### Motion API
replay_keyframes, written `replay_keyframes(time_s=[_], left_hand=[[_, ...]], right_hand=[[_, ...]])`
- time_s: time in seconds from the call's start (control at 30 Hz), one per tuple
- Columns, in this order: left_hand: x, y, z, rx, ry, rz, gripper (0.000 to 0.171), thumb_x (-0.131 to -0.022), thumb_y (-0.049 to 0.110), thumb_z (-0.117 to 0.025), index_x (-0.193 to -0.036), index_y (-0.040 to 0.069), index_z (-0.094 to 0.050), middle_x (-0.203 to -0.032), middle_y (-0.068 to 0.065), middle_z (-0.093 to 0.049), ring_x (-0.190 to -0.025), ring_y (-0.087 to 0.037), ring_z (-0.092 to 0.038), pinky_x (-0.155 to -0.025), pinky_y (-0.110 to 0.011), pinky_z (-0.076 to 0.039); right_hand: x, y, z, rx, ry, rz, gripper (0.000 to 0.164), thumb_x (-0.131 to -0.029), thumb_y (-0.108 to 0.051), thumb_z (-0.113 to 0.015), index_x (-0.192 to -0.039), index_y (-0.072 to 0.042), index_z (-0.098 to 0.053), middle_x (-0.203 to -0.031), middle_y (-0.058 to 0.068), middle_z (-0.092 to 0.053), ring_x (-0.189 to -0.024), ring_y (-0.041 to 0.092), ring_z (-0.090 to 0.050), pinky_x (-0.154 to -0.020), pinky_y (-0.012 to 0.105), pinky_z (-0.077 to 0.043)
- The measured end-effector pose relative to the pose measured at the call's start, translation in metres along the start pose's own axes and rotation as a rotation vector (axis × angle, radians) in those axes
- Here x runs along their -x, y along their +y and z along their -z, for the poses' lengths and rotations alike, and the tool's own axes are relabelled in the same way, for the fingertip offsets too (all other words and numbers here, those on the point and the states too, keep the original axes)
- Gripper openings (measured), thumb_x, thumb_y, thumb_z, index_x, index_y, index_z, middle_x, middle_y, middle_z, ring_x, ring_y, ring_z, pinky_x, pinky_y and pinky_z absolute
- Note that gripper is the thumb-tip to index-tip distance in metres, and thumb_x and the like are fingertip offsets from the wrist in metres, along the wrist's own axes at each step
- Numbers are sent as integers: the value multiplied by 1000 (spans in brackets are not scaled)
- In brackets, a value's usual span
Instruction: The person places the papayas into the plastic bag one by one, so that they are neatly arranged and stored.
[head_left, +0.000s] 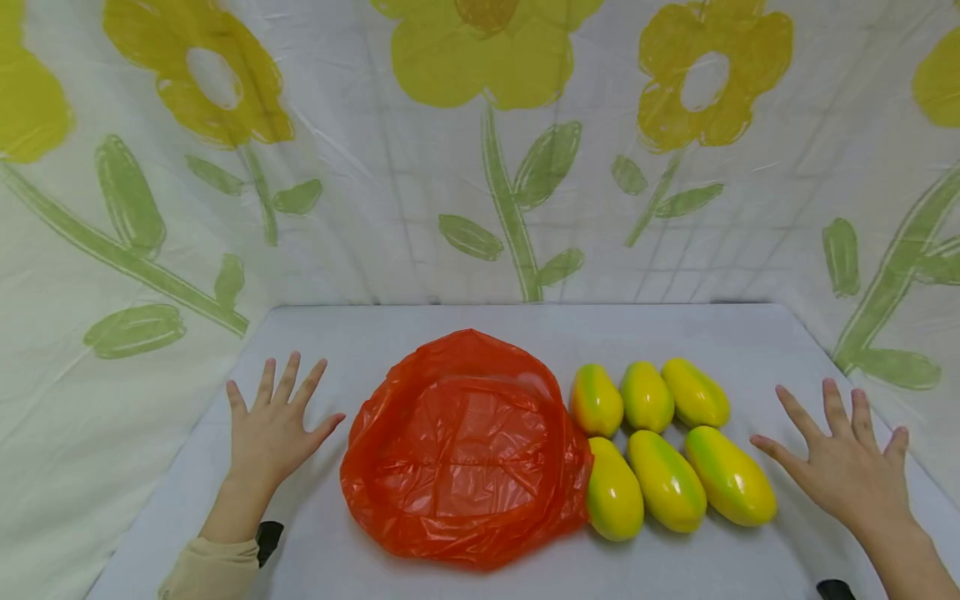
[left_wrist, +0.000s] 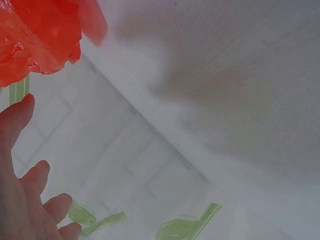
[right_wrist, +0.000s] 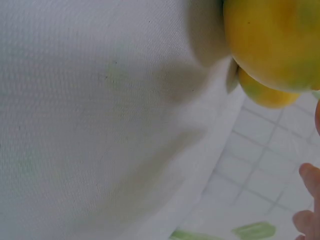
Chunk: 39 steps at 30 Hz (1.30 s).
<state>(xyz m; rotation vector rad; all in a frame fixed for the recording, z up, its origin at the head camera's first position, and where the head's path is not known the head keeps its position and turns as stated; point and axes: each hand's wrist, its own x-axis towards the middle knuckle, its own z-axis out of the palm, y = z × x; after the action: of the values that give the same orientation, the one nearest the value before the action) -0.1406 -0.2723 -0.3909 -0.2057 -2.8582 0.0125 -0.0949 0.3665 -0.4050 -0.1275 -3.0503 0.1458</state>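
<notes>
A red plastic bag (head_left: 465,450) lies spread on the white table, its mouth opened wide into a round rim. Right beside it are several yellow-green mangoes in two rows, such as the front right one (head_left: 731,477); the bag's edge touches the front left mango (head_left: 615,492). My left hand (head_left: 273,437), fingers spread, is to the left of the bag, apart from it. To the right of the fruit my right hand (head_left: 855,471) is spread too and holds nothing. In the right wrist view a mango (right_wrist: 275,40) shows large near the fingertips.
The white table (head_left: 315,333) ends at a back edge against a hanging sheet (head_left: 360,225) painted with yellow flowers and green stems. The same sheet closes off the left and right sides. A dark band (head_left: 268,542) shows by the left wrist.
</notes>
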Motion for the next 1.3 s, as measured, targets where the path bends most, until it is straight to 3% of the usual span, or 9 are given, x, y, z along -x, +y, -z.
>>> replay_keyframes(time_s=[0.33, 0.47, 0.57, 0.7, 0.77, 0.87, 1.03, 1.3], left_hand=[[2, -1, 0, 13, -19, 11, 80, -86, 51, -62, -153, 19, -30, -155, -24, -25, -141, -47, -16, -106, -75, 2], [5, -1, 0, 62, -13, 33, 82, -89, 49, -61, -154, 15, -26, -155, -26, -24, -142, -48, -16, -106, -74, 3], [10, 2, 1, 227, 13, 98, 80, -95, 44, -56, -155, 6, -20, -154, -29, -23, -140, -50, -17, -108, -73, -1], [18, 12, 7, 617, 31, 244, 76, -101, 39, -48, -154, -1, -12, -155, -29, -16, -140, -51, -17, -111, -67, -9], [21, 18, 12, 798, -9, 306, 74, -103, 39, -44, -155, 3, -6, -158, -25, -11, -142, -48, -14, -112, -65, -11], [26, 29, 17, 969, -86, 324, 70, -104, 37, -40, -156, 7, -5, -160, -20, -10, -144, -44, -14, -110, -65, -19], [33, 48, 20, 1086, -150, 237, 67, -103, 29, -45, -155, 3, -13, -159, -20, -17, -144, -43, -18, -106, -65, -26], [38, 63, 11, 1080, -154, 204, 64, -99, 23, -55, -153, 2, -26, -154, -22, -31, -141, -43, -24, -104, -59, -32]], right_hand=[[0, 1, 1, -30, -23, 4, 90, -92, -67, -44, -157, -19, -5, -150, 35, 15, -135, 52, 25, -92, 81, 16], [0, 0, 0, -36, -25, 7, 89, -92, -67, -44, -157, -19, -5, -150, 35, 15, -134, 51, 26, -92, 81, 16], [1, -2, 1, -34, -27, 6, 90, -92, -67, -44, -157, -18, -5, -150, 35, 16, -134, 51, 26, -93, 81, 15], [2, -3, 1, -32, -31, 5, 90, -92, -67, -44, -156, -17, -5, -150, 35, 16, -135, 52, 25, -93, 81, 15], [3, -4, 2, -30, -32, 3, 90, -93, -67, -43, -156, -16, -5, -150, 35, 16, -135, 52, 25, -93, 81, 14], [3, -4, 2, -27, -33, -3, 90, -93, -67, -43, -156, -16, -4, -150, 35, 16, -135, 52, 25, -94, 81, 14], [3, -4, 1, -36, -30, -13, 90, -93, -67, -41, -156, -15, -3, -150, 35, 17, -135, 53, 24, -95, 81, 13], [3, -3, -1, -54, -39, -15, 87, -95, -65, -40, -156, -16, -2, -150, 35, 15, -135, 55, 21, -95, 81, 10]])
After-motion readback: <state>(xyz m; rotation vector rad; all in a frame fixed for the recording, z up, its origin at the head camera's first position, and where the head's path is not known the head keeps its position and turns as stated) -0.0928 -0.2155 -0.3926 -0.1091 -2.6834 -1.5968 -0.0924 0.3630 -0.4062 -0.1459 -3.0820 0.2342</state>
